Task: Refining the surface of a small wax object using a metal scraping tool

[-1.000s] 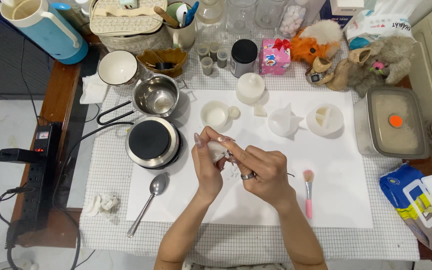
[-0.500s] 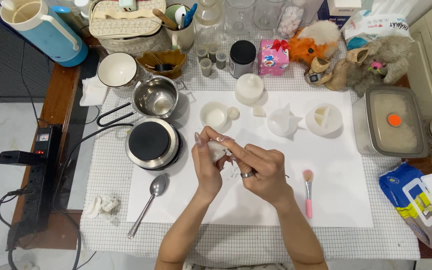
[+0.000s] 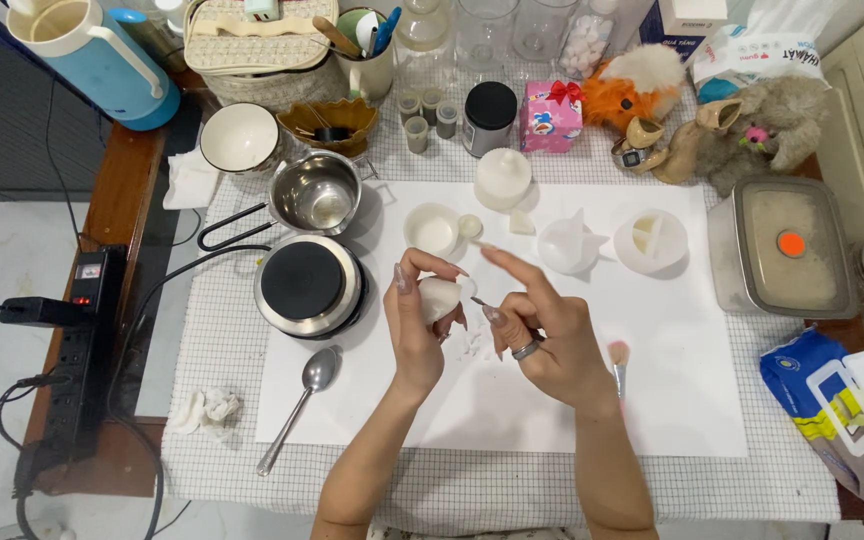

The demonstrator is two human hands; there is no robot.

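pink gift box (image 3: 550, 116) back centre | blue-yellow wipes pack (image 3: 832, 400) right edge | white bag (image 3: 767, 50) back right

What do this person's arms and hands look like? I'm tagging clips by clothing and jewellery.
Both forearms are bare, with no sleeves in view. The right hand wears a silver-coloured ring on one finger. The left hand shows no ring. Fingernails on both hands are long and pointed. No watch or bracelet shows.

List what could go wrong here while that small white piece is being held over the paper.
1. The left hand pinches the small white piece by the fingertips only; it might slip and fall onto the white paper sheet.
2. White flakes already lie under the hands; more may scatter.
3. The hot plate sits close beside the left hand and might get knocked.
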